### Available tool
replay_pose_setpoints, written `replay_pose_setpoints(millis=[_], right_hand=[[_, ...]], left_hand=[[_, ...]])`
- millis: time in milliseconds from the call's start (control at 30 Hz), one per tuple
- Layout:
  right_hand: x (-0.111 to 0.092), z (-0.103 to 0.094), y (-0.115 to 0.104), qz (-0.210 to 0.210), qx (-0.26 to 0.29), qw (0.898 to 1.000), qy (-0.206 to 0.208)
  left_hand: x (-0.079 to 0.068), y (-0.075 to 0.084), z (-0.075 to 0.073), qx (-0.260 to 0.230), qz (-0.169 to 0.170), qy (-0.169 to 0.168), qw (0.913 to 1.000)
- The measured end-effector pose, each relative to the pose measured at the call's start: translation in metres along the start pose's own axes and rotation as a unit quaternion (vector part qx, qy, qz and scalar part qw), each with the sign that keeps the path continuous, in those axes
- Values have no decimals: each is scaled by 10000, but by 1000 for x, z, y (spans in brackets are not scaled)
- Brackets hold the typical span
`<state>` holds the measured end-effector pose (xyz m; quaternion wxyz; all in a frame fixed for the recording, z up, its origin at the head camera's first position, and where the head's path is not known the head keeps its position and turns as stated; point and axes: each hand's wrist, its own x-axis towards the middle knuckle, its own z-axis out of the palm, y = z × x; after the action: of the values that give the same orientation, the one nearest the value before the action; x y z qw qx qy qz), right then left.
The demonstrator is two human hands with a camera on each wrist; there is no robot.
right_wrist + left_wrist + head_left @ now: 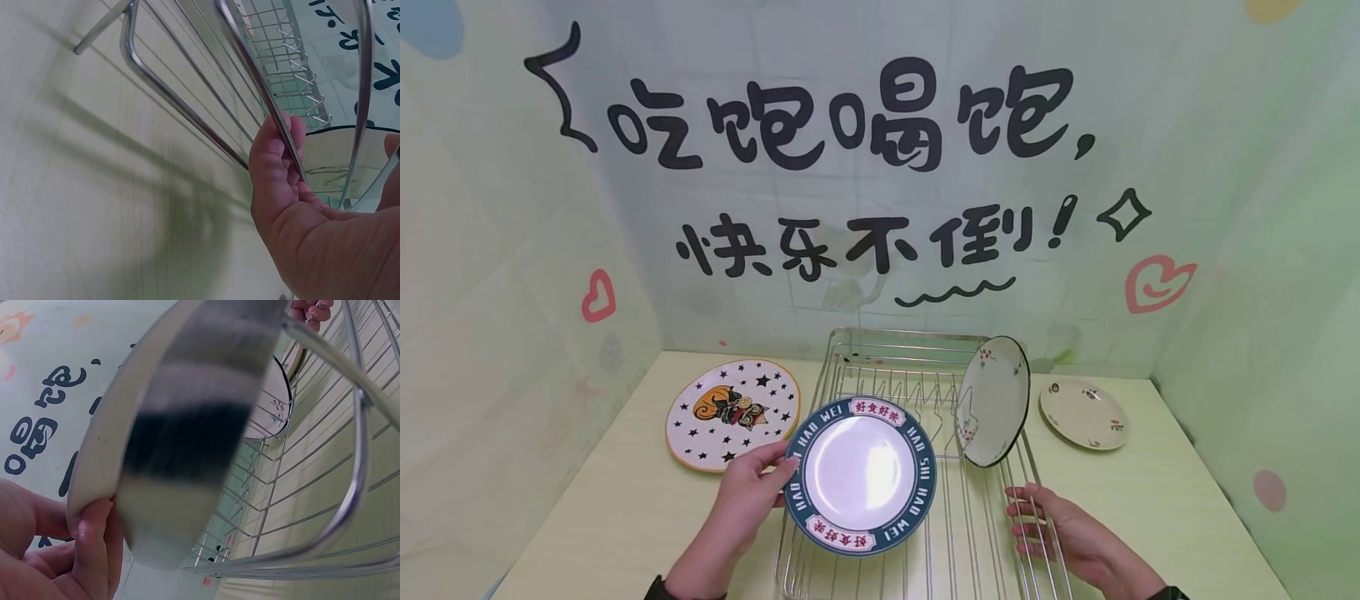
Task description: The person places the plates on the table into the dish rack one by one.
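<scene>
We see the left hand pinching, thumb on top, the blue-rimmed plate just to its right, over the wire rack. The right hand curls its fingers round the rack's side. Beyond it, 1 floral plate stands tilted; beyond the left hand lies 1 star-patterned plate.

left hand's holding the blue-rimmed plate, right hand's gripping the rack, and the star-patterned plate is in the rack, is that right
Not quite: the star-patterned plate lies on the table to the left of the rack, as the head view shows. The left hand does hold the blue-rimmed plate and the right hand does grip the rack.
</scene>
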<state>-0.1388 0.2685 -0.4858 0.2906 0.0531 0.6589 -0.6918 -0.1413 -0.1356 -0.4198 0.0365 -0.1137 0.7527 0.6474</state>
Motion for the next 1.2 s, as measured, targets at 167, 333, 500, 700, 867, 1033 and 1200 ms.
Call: replay_pose_setpoints(millis=[167,333,500,700,867,1033,1200], right_hand=[[-1,0,-1,49,-58,10000,58],[-1,1,-2,67,-91,9999,89],[-2,2,-2,54,-132,9997,176],[-4,3,-1,19,-163,9997,177],[-7,2,-5,-112,-451,9981,398],[-14,-6,-25,-338,-187,9884,1471],[-30,-16,-55,-734,928,9722,2022]], left_hand=[[0,2,3,-80,-11,-50,10000],[-1,1,4,-91,-8,-55,9999],[-2,1,7,-155,-7,-72,9999],[-2,0,9,-157,-54,-39,9999],[-3,0,10,-195,-66,-30,9998],[-4,-1,10,-159,-83,-19,9998],[-3,-1,9,-203,-83,-12,9998]])
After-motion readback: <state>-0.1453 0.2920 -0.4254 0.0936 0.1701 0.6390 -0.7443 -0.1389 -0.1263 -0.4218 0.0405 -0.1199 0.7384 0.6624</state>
